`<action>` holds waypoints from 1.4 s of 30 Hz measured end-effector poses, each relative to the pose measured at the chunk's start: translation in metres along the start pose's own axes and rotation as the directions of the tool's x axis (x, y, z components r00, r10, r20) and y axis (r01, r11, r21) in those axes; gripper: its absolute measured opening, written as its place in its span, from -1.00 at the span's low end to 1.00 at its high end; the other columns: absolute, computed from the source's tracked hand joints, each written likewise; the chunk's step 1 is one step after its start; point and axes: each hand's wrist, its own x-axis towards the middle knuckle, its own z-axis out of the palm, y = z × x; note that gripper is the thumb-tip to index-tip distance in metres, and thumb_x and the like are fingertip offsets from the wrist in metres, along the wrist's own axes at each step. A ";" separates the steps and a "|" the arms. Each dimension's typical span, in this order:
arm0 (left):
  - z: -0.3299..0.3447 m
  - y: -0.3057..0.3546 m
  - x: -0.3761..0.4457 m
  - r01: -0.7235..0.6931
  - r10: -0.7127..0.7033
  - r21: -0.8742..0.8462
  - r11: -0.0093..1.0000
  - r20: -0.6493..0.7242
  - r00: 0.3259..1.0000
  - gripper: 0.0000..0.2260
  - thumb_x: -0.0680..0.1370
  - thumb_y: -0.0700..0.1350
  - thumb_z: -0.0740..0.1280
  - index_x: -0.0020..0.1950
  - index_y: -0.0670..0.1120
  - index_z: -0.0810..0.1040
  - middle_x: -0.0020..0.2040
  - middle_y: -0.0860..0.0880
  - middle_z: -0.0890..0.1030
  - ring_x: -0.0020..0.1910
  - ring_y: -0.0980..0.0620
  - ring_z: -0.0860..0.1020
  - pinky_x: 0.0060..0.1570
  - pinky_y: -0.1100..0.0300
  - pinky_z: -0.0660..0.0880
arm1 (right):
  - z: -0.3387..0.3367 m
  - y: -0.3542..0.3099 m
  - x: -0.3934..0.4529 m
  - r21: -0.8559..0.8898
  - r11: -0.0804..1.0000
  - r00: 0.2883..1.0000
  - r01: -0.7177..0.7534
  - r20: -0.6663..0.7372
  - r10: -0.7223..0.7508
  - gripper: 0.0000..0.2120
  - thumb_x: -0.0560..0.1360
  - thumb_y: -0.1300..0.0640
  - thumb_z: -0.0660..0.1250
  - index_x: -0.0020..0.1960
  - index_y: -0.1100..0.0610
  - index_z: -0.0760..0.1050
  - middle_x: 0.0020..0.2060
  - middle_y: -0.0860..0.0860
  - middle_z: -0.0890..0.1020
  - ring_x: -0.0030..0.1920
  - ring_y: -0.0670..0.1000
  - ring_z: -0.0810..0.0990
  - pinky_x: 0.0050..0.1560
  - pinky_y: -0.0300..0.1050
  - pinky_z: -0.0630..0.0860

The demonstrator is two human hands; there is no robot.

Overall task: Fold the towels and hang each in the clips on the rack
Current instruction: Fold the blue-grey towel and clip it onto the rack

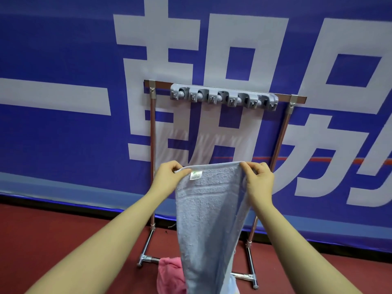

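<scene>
Now both hands' fingers (246, 166) pinch the blue towel's (210, 209) top corners below the clips (223, 98).

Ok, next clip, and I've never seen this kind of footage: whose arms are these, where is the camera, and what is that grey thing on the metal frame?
The single picture comes from a camera worn on a person's head, looking forward and down, so the two bare arms are the wearer's own. There is no robot here.

The left hand and the right hand each pinch a top corner of a light blue towel, which hangs down between them with a small label near its upper edge.

Behind it stands a metal rack on a red floor, in front of a blue banner with large white characters. The grey strip on the rack's top bar is a row of clips, where the towels are to be hung. No towel hangs in them yet.

On the floor by the rack's feet lies a pink towel, partly hidden by the blue one.
</scene>
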 end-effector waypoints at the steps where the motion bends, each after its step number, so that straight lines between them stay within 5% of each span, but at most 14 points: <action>1: -0.001 -0.001 0.001 0.003 -0.003 0.015 1.000 0.011 1.000 -0.83 0.45 -0.08 0.44 -0.23 -0.18 0.61 -0.33 -0.05 0.57 -0.37 0.11 0.39 -0.30 0.23 0.35 | -0.001 0.002 0.000 -0.006 1.000 1.000 -0.015 0.003 0.015 -0.90 0.53 0.12 0.34 -0.12 0.06 0.63 -0.15 0.00 0.53 -0.17 -0.17 0.49 -0.06 -0.30 0.39; 6: -0.009 0.010 0.004 -0.017 0.024 -0.039 0.999 0.174 0.984 -0.88 0.51 -0.19 0.36 -0.21 -0.17 0.60 -0.35 -0.01 0.58 -0.43 0.22 0.49 -0.35 0.32 0.46 | -0.006 0.015 0.002 -0.121 0.991 0.995 -0.052 0.080 0.061 -0.87 0.54 0.14 0.30 -0.08 0.10 0.63 -0.05 0.05 0.56 -0.06 -0.04 0.52 0.09 -0.04 0.49; 11: -0.009 0.014 0.009 -0.005 0.012 -0.045 0.999 0.166 0.986 -0.93 0.51 -0.24 0.35 -0.11 -0.21 0.62 -0.31 -0.08 0.61 -0.36 0.08 0.55 -0.40 0.36 0.49 | -0.012 0.019 -0.001 -0.192 0.981 0.965 -0.020 0.254 0.069 -0.69 0.59 0.29 0.10 0.20 0.13 0.55 0.07 0.06 0.45 -0.12 -0.14 0.47 -0.11 -0.35 0.38; 15: -0.006 0.012 0.010 0.024 -0.007 -0.089 0.996 0.181 0.983 -0.90 0.52 -0.26 0.33 -0.02 -0.09 0.57 -0.31 -0.21 0.51 -0.31 -0.01 0.51 -0.35 0.28 0.54 | -0.012 0.023 -0.003 -0.089 0.995 0.965 -0.036 0.256 0.058 -0.68 0.54 0.27 0.26 0.25 0.05 0.51 -0.19 -0.04 0.50 -0.19 -0.07 0.46 -0.09 -0.24 0.43; 17: -0.005 0.012 0.008 0.038 -0.013 -0.119 0.992 0.200 0.980 -0.90 0.52 -0.25 0.33 -0.06 -0.07 0.59 -0.23 -0.28 0.56 -0.25 -0.06 0.53 -0.28 0.17 0.57 | -0.011 0.022 -0.002 -0.081 0.995 0.977 -0.063 0.200 0.078 -0.73 0.48 0.27 0.34 0.17 0.11 0.56 -0.25 -0.05 0.56 -0.20 -0.05 0.53 -0.09 -0.19 0.50; 20: -0.003 0.019 0.004 0.068 -0.027 -0.191 0.979 0.210 0.977 -0.92 0.52 -0.26 0.35 -0.06 -0.14 0.63 -0.15 -0.23 0.63 -0.21 -0.02 0.59 -0.31 0.26 0.58 | -0.008 0.018 -0.004 -0.085 0.994 0.985 -0.061 0.158 0.074 -0.94 0.45 0.26 0.37 -0.10 0.17 0.61 -0.23 0.00 0.65 -0.15 0.01 0.60 -0.13 -0.17 0.53; 24: -0.002 0.033 0.002 0.126 -0.052 -0.279 0.952 0.260 0.964 -0.92 0.49 -0.29 0.37 -0.04 -0.25 0.63 -0.20 -0.15 0.64 -0.26 0.05 0.61 -0.28 0.28 0.58 | -0.003 0.008 -0.006 -0.036 0.999 0.979 -0.032 0.199 0.039 -0.91 0.48 0.24 0.37 -0.16 0.09 0.59 -0.29 0.02 0.64 -0.26 0.00 0.58 -0.19 -0.05 0.59; 27: -0.001 0.043 -0.001 0.147 -0.026 -0.304 0.941 0.368 0.929 -0.83 0.47 -0.33 0.38 0.04 -0.21 0.62 -0.10 -0.18 0.65 -0.14 0.00 0.64 -0.06 0.21 0.60 | 0.001 -0.002 -0.007 0.049 0.998 0.974 -0.045 0.222 0.033 -0.85 0.47 0.26 0.37 -0.23 0.07 0.59 -0.34 0.02 0.64 -0.33 -0.04 0.57 -0.29 -0.16 0.58; 31: -0.002 0.053 -0.002 0.027 0.051 -0.156 0.987 0.474 0.879 -0.68 0.42 -0.33 0.42 0.12 -0.04 0.61 -0.05 -0.18 0.64 -0.03 0.08 0.58 0.15 0.22 0.51 | 0.004 -0.016 -0.007 0.156 0.986 0.972 -0.057 0.233 0.019 -0.88 0.49 0.25 0.37 -0.18 0.09 0.62 -0.29 -0.02 0.66 -0.30 -0.16 0.59 -0.27 -0.37 0.51; 37: 0.001 0.071 -0.005 -0.069 0.169 -0.244 0.967 0.418 0.892 -0.90 0.47 -0.26 0.41 -0.03 -0.20 0.65 -0.21 -0.13 0.67 -0.25 0.07 0.64 -0.19 0.31 0.55 | 0.000 -0.024 -0.007 0.197 0.979 0.963 -0.048 0.270 -0.007 -0.90 0.51 0.22 0.35 -0.04 0.07 0.62 -0.16 -0.08 0.67 -0.14 -0.20 0.62 -0.18 -0.44 0.50; 42: 0.014 0.073 -0.003 -0.279 0.285 -0.066 0.958 0.333 0.899 -0.96 0.46 -0.06 0.43 -0.13 0.00 0.64 -0.08 0.11 0.46 -0.12 0.27 0.45 -0.07 0.40 0.37 | -0.001 -0.029 -0.005 0.262 0.962 0.971 -0.080 0.238 0.016 -0.98 0.44 0.22 0.43 -0.13 0.16 0.62 -0.26 -0.01 0.67 -0.23 -0.16 0.61 -0.22 -0.37 0.50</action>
